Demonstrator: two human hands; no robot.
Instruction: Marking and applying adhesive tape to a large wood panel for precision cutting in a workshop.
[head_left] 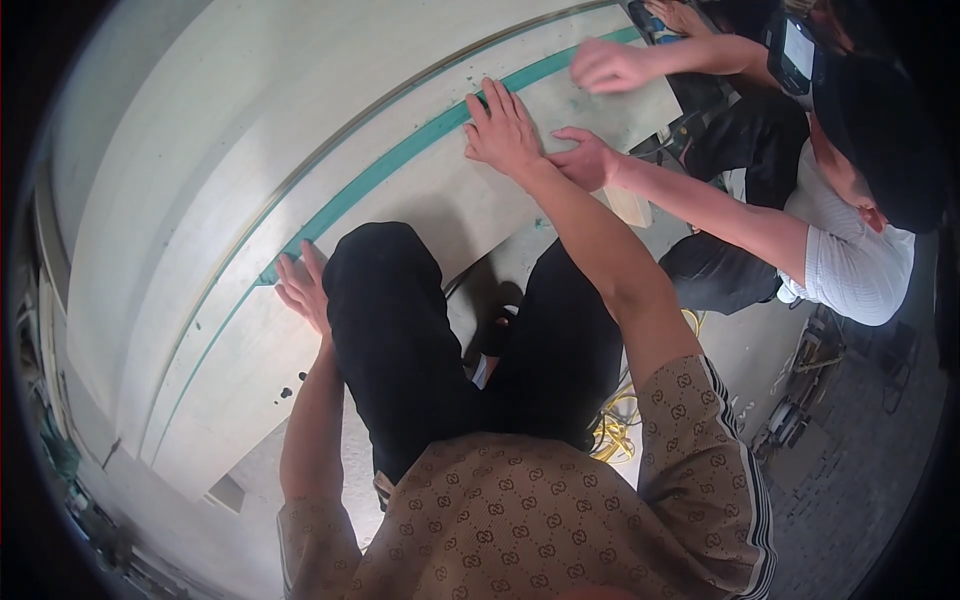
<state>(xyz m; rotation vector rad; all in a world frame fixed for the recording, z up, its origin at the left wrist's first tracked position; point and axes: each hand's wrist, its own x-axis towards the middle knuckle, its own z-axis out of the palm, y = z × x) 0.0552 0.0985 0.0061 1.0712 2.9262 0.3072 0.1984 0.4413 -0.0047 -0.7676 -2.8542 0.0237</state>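
Note:
A long flat green strip [400,153] runs slantwise over a pale board [450,200], from near left to far right. My left hand [305,288] rests at the strip's near-left end, fingertips on it and fingers stretched out. Farther along, my right hand [503,130] lies flat with its fingers apart, the fingertips over the strip. Neither hand grips anything. A co-worker's hand [588,160] is right beside my right wrist; whether they touch, I cannot tell. The co-worker's other hand [612,66], somewhat blurred, is curled above the strip's far end.
Beyond a narrow brownish edge line stretches a wide pale panel [230,90]. My knees [385,270] are close against the board's near edge. On the right sits the co-worker in a white shirt [850,260], a head-worn device [798,55] showing. Yellow cable [615,435] lies coiled on the floor.

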